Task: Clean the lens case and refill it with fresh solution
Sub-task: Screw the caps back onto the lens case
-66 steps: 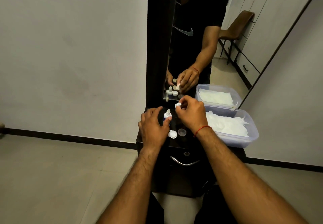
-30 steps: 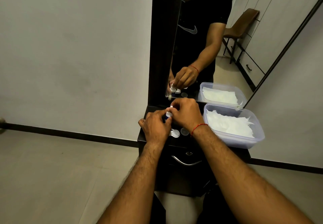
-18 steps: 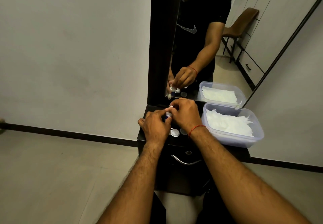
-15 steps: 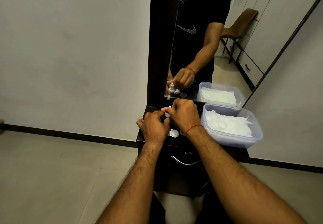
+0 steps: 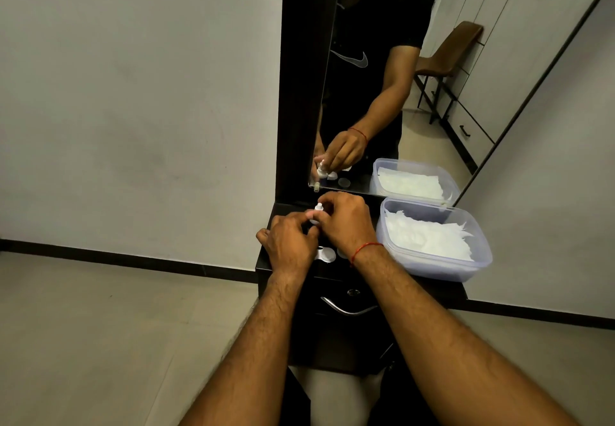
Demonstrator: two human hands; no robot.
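Observation:
A small white solution bottle [image 5: 318,210] stands upright on the dark cabinet top [image 5: 392,279], below the mirror. My left hand [image 5: 289,242] is closed around its body from the left. My right hand [image 5: 346,222], with a red thread at the wrist, has its fingers pinched against the bottle's neck; only the narrow white tip shows above them. The white lens case [image 5: 327,255] lies on the cabinet top just below my hands, partly hidden by them. A round clear cap [image 5: 342,252] peeks out beside it under my right wrist.
A clear plastic tub [image 5: 442,267] of white tissues sits on the cabinet top at the right, close to my right wrist. The mirror [image 5: 382,109] rises right behind the bottle. A drawer handle [image 5: 347,309] is on the cabinet front. Tiled floor lies to the left.
My right hand, which held a small white cap apart from the bottle, has come onto the bottle's top. My left hand has closed around the bottle. The view shifted slightly.

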